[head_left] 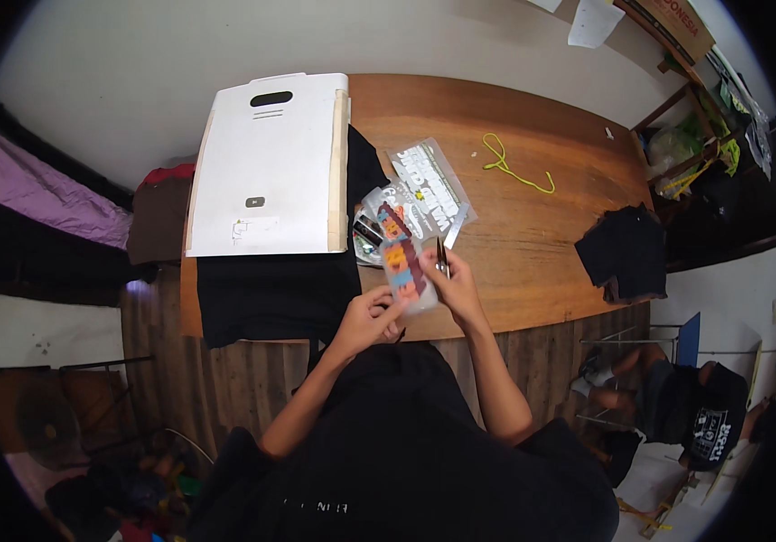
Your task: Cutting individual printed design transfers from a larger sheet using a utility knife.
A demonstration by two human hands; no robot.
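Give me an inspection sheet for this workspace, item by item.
Surface: brown wooden table, mostly bare at right.
Job's things: clear printed transfer sheet with orange and blue design, held in both hands; dark scissors in the right hand.
Clutter: white heat press board over black fabric; more clear printed sheets; folded black garment.
Grippers: left hand grips the sheet's lower edge; right hand holds its side.
Cables: yellow-green cord lying loose.
Surroundings: wooden plank floor, purple cloth, shelf clutter at right.

Lower end of printed sheet (403,262) behind left hand (372,318) fingers.
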